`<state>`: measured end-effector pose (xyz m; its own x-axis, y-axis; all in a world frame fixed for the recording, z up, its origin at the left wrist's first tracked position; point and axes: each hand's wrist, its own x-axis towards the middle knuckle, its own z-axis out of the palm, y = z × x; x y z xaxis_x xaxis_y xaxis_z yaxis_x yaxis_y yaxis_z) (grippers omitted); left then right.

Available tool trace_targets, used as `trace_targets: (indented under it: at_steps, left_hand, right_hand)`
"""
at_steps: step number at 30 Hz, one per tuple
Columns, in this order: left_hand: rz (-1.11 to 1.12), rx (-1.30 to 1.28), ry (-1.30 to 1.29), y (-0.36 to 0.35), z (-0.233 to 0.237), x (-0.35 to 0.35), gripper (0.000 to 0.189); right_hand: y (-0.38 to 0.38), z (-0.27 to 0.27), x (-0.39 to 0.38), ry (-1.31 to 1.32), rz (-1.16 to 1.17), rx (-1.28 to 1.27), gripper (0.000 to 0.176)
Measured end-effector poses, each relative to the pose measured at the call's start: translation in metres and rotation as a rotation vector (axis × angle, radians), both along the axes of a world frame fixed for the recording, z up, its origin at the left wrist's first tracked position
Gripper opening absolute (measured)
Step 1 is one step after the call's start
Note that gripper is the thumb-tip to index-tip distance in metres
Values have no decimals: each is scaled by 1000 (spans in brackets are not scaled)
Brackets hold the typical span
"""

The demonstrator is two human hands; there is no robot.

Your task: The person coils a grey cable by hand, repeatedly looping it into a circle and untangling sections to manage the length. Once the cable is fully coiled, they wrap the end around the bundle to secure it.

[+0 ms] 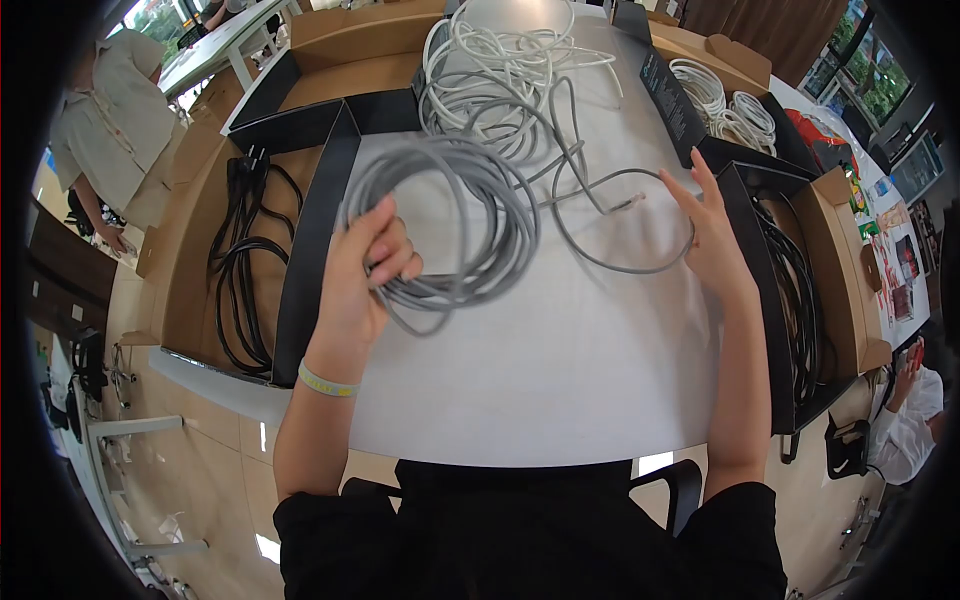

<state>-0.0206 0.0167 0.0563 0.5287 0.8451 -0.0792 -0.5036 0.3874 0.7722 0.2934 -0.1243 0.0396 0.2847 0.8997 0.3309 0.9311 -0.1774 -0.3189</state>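
A coil of grey network cable (515, 215) hangs from my left hand (370, 250), whose fingers are wrapped round its left side; the coil is blurred. From it a loose length of the same cable runs right across the table and curves up to my right hand (712, 235). The right hand's fingers are spread apart, and the cable loop passes right at its thumb side. A plug end (628, 203) of grey cable lies between the coil and the right hand. Behind the coil sits a tangled pile of white and grey cables (500, 70).
On the left, an open box (175, 285) holds black power cords (240, 260); another open box (345, 80) stands behind it. To the right, one box (660, 95) contains white cable coils (735, 105) and another (845, 290) black cables (790, 290). People are at both sides.
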Motion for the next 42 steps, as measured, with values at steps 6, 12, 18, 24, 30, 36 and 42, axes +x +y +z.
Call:
trace_targets:
  at_steps: [6, 12, 18, 24, 30, 36, 42]
  left_hand:
    - [-72, 330, 230, -16, -5, 4, 10]
    - [124, 1242, 597, -21, -18, 5, 13]
    - [146, 1678, 377, -33, -25, 15, 21]
    - [-294, 1205, 430, -61, -19, 20, 20]
    - [-419, 1130, 304, -73, -24, 25, 18]
    - [-510, 896, 86, -48, -37, 18, 29]
    - [483, 1517, 421, -27, -29, 12, 52]
  right_hand:
    - [0, 12, -19, -185, 138, 285, 65]
    - [-2, 1, -92, -9, 552, 631, 51]
    - [8, -14, -124, 185, 475, 486, 66]
    - [9, -16, -109, 390, 397, 384, 22]
    - [4, -16, -117, 716, 437, 483, 23]
    - [2, -16, -116, 806, 503, 484, 24]
    - [2, -14, -102, 1104, 615, 331, 16]
